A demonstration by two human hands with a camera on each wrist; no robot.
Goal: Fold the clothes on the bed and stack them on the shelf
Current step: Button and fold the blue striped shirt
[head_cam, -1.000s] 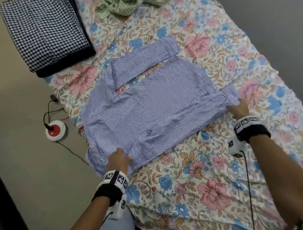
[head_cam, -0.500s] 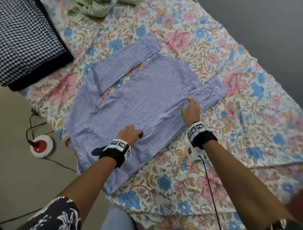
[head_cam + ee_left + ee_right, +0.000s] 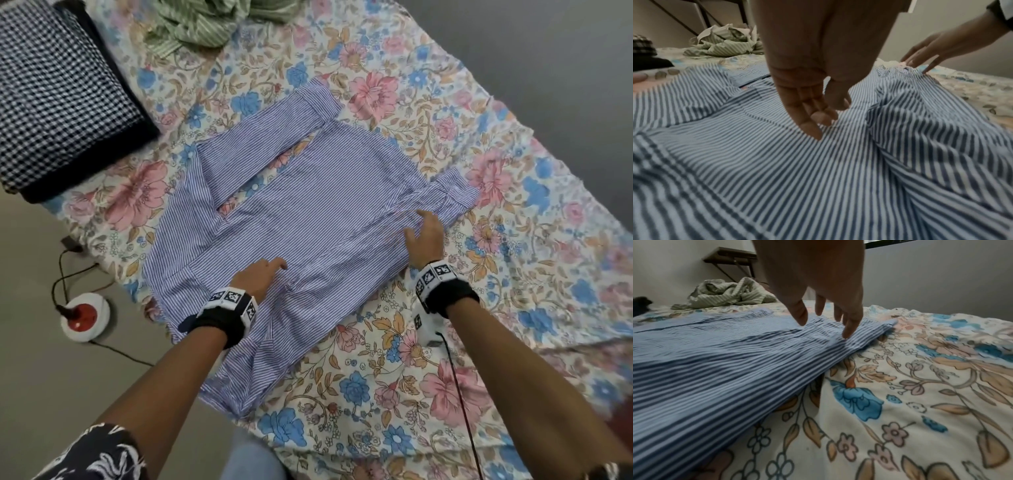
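A blue-and-white striped shirt [image 3: 308, 219] lies spread flat on the floral bed sheet [image 3: 428, 377], one sleeve folded across its upper left. My left hand [image 3: 260, 277] hovers low over the shirt's near middle, fingers straight, holding nothing; the left wrist view shows the left hand [image 3: 813, 113] with its fingertips just at the striped shirt [image 3: 777, 170]. My right hand [image 3: 423, 233] lies open on the shirt's right side near the cuff. In the right wrist view the right hand [image 3: 830, 318] has spread fingertips touching the shirt [image 3: 715, 361].
A crumpled green striped garment [image 3: 205, 24] lies at the bed's far end. A black-and-white checked pillow [image 3: 58, 92] sits at the upper left corner. On the floor to the left is a red and white socket [image 3: 84, 317] with cables. A grey wall runs along the right.
Both hands moved inward from the shirt's hem and right cuff onto its body. In the last half second they slid slightly farther over the cloth.
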